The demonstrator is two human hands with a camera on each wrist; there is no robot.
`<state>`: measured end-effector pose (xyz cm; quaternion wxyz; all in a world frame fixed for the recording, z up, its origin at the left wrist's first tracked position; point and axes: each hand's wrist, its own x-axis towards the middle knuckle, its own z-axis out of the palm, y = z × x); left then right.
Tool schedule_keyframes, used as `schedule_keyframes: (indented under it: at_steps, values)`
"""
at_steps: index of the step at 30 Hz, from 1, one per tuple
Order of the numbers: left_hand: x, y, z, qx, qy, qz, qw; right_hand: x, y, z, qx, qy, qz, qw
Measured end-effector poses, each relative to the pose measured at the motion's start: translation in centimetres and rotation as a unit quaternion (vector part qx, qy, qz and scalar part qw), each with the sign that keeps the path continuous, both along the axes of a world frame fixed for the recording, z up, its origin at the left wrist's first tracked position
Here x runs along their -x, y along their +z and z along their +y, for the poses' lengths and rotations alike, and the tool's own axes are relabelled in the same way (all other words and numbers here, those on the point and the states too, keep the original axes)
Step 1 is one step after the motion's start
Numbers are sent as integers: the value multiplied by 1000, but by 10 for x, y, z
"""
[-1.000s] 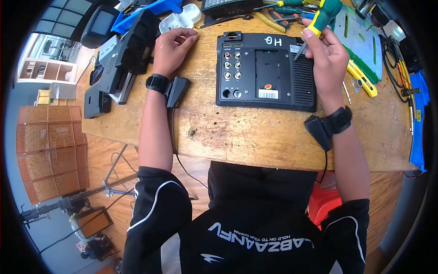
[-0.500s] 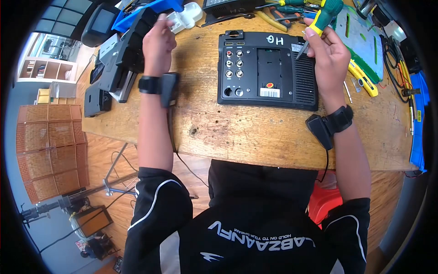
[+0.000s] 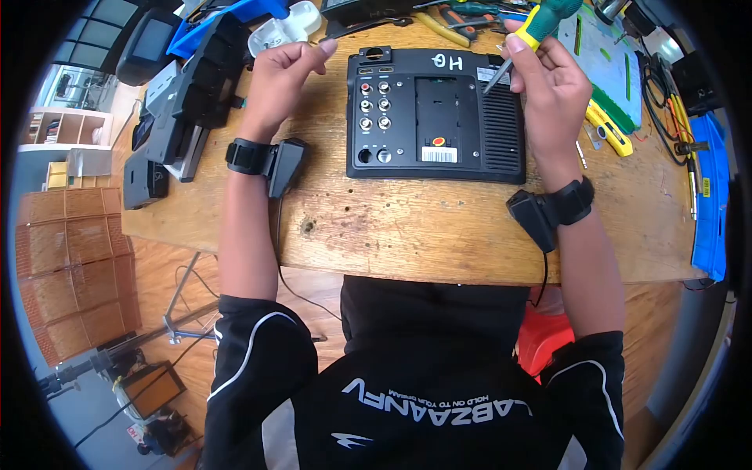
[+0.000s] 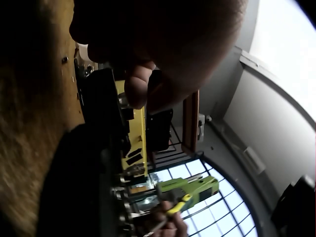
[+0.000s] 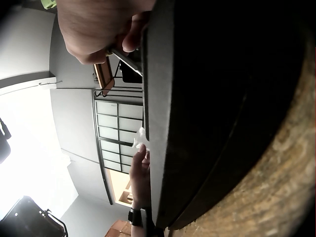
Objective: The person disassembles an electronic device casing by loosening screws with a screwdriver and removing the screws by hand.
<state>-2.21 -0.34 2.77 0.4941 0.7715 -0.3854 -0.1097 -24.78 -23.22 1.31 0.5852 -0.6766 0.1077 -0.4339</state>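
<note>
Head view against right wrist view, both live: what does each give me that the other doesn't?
Only head: the round connectors, barcode label and yellow utility knife.

Only right wrist: a bright white expanse and a black fixture with a looped bar, which I can't identify.

Both: the right hand gripping the screwdriver, the left hand, the black unit and the wooden tabletop.

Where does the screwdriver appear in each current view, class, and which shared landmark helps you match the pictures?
Head: the screwdriver is by the top edge, right of centre.
Left wrist: its yellow handle shows near the bottom edge, slightly right of centre.
Right wrist: its metal shaft shows at upper left, slanting down to the right.
Shared landmark: the right hand, gripping it.
</note>
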Motion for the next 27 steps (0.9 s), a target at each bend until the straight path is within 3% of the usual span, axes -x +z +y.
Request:
schedule_keyframes:
  at_steps: [3,8,10,14,17,19,20,22,27]
  values:
    - [-18,-9,7,-11,10,-73,997,3,4,4,0,8,-8,1000]
    - [-27,-10,17,-47,106,-102,988,6,5,12,6,29,21,999]
    - [-13,-4,11,-124,133,-158,970,4,10,22,22,67,0,998]
    - [-12,-4,11,-167,134,-172,962,6,11,19,39,95,12,995]
    - [-14,-7,11,-135,59,-138,979,6,12,19,22,88,12,996]
    - [1,4,10,-41,-114,1,993,7,11,17,45,83,11,995]
    - [0,8,12,-89,-148,-3,985,7,13,19,45,83,11,995]
    - [5,9,11,-84,-177,-8,981,11,19,25,33,47,14,998]
    - [5,3,8,-60,-209,-11,976,15,25,40,76,79,22,994]
